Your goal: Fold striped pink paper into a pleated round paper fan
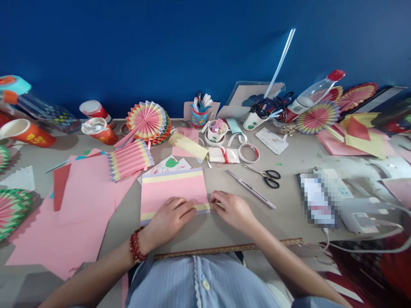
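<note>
in the head view, the striped pink sheet lies on the counter; my left grip rests on it, closure unclear, my right grip pinches its near-right corner. i judge it light, easily creased, best held by edges.

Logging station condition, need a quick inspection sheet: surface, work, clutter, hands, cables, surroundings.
Surface: gray tabletop, crowded along the back and left.
Work: pink-yellow-lavender striped sheet, lying in front of the person.
Clutter: black-handled scissors, utility knife, tape roll, pleated paper fan, loose pink paper.
Hands: left hand over the sheet's near edge; right hand at its right edge, grip unclear.
Cables: white cable at the phone.
Surroundings: blue wall behind.
</note>
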A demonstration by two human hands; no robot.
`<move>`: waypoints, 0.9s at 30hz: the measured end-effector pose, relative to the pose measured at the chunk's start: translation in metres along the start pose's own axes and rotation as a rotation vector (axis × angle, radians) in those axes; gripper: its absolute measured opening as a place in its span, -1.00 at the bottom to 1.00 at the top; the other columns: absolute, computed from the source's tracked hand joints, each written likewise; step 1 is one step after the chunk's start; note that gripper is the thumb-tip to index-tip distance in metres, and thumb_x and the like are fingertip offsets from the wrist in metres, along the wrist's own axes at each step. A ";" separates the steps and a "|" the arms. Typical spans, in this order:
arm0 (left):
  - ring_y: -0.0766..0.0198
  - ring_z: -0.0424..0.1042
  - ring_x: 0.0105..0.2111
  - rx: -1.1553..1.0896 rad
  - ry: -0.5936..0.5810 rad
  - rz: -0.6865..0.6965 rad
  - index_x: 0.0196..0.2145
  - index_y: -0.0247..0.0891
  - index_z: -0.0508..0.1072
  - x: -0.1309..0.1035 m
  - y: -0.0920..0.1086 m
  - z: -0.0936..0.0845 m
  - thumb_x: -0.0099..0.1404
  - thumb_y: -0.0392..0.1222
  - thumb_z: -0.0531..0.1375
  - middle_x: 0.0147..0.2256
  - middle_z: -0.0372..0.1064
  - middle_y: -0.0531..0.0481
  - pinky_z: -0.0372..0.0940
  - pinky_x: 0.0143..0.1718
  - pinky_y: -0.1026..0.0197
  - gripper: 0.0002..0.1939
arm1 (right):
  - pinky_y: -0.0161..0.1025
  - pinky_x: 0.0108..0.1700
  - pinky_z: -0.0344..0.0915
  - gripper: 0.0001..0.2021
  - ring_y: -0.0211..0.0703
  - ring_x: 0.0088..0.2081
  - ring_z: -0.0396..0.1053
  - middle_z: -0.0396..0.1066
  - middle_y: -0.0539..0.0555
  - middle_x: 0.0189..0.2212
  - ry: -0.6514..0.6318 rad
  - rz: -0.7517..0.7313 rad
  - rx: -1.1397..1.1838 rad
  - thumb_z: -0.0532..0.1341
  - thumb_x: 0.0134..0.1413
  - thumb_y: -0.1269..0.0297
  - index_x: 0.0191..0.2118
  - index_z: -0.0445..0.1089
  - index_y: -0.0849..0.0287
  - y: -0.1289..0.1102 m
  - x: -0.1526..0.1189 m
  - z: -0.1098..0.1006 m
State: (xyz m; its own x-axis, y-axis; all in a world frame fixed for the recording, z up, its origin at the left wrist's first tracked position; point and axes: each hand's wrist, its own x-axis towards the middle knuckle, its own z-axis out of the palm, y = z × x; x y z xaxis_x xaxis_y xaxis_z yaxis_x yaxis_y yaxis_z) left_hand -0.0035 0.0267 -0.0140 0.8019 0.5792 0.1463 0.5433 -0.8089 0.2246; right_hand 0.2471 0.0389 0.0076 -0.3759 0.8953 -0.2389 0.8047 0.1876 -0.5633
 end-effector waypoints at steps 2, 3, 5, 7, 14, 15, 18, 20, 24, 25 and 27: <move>0.09 0.28 -0.05 0.004 -0.040 -0.003 0.17 -0.20 0.30 0.003 0.002 -0.003 0.40 -0.13 0.17 0.08 0.36 -0.11 0.24 -0.05 0.02 -0.58 | -0.33 -0.37 0.06 -0.93 -0.20 -0.37 0.38 0.48 0.00 -0.35 0.010 0.019 -0.013 0.15 0.17 0.39 -0.30 0.38 0.10 0.000 -0.001 0.001; 0.06 0.27 -0.04 0.012 -0.061 0.001 0.21 -0.20 0.26 0.005 0.003 -0.004 0.37 -0.03 0.20 0.09 0.35 -0.12 0.23 -0.05 0.00 -0.49 | -0.33 -0.37 0.06 -0.93 -0.20 -0.38 0.38 0.48 -0.01 -0.35 0.013 0.025 -0.017 0.16 0.18 0.38 -0.29 0.38 0.10 0.000 -0.001 0.002; 0.02 0.26 -0.02 0.033 -0.097 0.014 0.26 -0.21 0.20 0.008 0.005 -0.006 0.31 0.12 0.22 0.09 0.34 -0.14 0.21 -0.04 -0.01 -0.34 | -0.33 -0.37 0.06 -0.94 -0.20 -0.38 0.38 0.48 -0.01 -0.34 0.013 0.024 -0.023 0.16 0.19 0.35 -0.28 0.38 0.09 0.001 -0.001 0.002; 0.01 0.25 -0.01 0.051 -0.123 0.018 0.25 -0.24 0.21 0.009 0.005 -0.006 0.32 0.16 0.20 0.10 0.34 -0.15 0.19 -0.03 -0.01 -0.33 | -0.33 -0.36 0.06 -0.94 -0.21 -0.37 0.38 0.48 -0.01 -0.34 0.012 0.017 -0.024 0.17 0.19 0.35 -0.28 0.38 0.10 0.002 -0.001 0.003; 0.09 0.26 -0.03 0.006 -0.073 0.001 0.18 -0.22 0.29 0.001 -0.002 -0.003 0.42 -0.15 0.14 0.08 0.37 -0.06 0.20 -0.01 0.03 -0.60 | -0.34 -0.37 0.08 -0.93 -0.22 -0.37 0.40 0.49 -0.03 -0.34 0.016 0.028 0.009 0.17 0.18 0.38 -0.27 0.39 0.10 0.004 -0.002 0.001; 0.11 0.26 -0.03 -0.006 -0.060 -0.001 0.15 -0.22 0.32 0.001 -0.003 -0.003 0.42 -0.20 0.13 0.07 0.37 -0.06 0.21 -0.01 0.04 -0.63 | -0.34 -0.36 0.10 -0.93 -0.22 -0.36 0.41 0.49 -0.03 -0.33 0.015 0.026 0.020 0.17 0.18 0.38 -0.26 0.39 0.09 0.004 -0.002 0.001; 0.13 0.28 -0.04 -0.024 -0.022 0.011 0.09 -0.24 0.36 0.001 -0.003 -0.005 0.42 -0.28 0.11 0.02 0.40 -0.08 0.24 -0.02 0.05 -0.70 | -0.34 -0.33 0.13 -0.91 -0.21 -0.33 0.43 0.51 -0.02 -0.29 0.005 0.013 0.043 0.18 0.17 0.37 -0.23 0.40 0.09 0.005 -0.002 0.000; 0.15 0.30 -0.05 -0.024 -0.003 0.025 0.07 -0.25 0.38 0.002 -0.002 -0.005 0.43 -0.29 0.10 0.00 0.42 -0.09 0.25 -0.03 0.05 -0.72 | -0.33 -0.31 0.15 -0.89 -0.20 -0.31 0.43 0.52 -0.01 -0.26 -0.002 0.002 0.044 0.18 0.16 0.37 -0.20 0.41 0.08 0.006 -0.002 0.000; 0.14 0.30 -0.05 -0.006 0.024 0.043 0.06 -0.26 0.38 0.002 -0.003 -0.002 0.44 -0.29 0.08 0.02 0.41 -0.09 0.26 -0.03 0.04 -0.73 | -0.33 -0.29 0.16 -0.88 -0.19 -0.27 0.44 0.52 0.00 -0.24 -0.010 -0.015 0.039 0.16 0.18 0.38 -0.20 0.41 0.08 0.006 -0.002 0.001; 0.14 0.30 -0.05 -0.002 0.029 0.048 0.07 -0.25 0.38 0.001 -0.003 -0.002 0.44 -0.30 0.08 0.02 0.41 -0.10 0.25 -0.02 0.04 -0.73 | -0.33 -0.29 0.16 -0.88 -0.19 -0.26 0.44 0.52 0.00 -0.24 -0.007 -0.012 0.028 0.15 0.19 0.38 -0.21 0.41 0.08 0.006 -0.003 0.002; 0.14 0.29 -0.04 0.001 0.030 0.051 0.09 -0.26 0.37 -0.001 -0.003 -0.001 0.43 -0.31 0.09 0.03 0.41 -0.10 0.25 -0.01 0.04 -0.71 | -0.33 -0.30 0.14 -0.88 -0.19 -0.27 0.44 0.51 0.00 -0.24 0.001 -0.002 -0.005 0.14 0.20 0.38 -0.21 0.41 0.08 0.005 -0.003 0.003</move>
State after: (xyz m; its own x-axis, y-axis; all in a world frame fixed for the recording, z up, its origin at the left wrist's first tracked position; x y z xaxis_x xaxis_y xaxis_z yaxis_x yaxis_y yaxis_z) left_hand -0.0064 0.0290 -0.0143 0.8210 0.5396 0.1864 0.5017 -0.8378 0.2155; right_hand 0.2510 0.0359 0.0035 -0.3770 0.8953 -0.2373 0.8063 0.1911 -0.5597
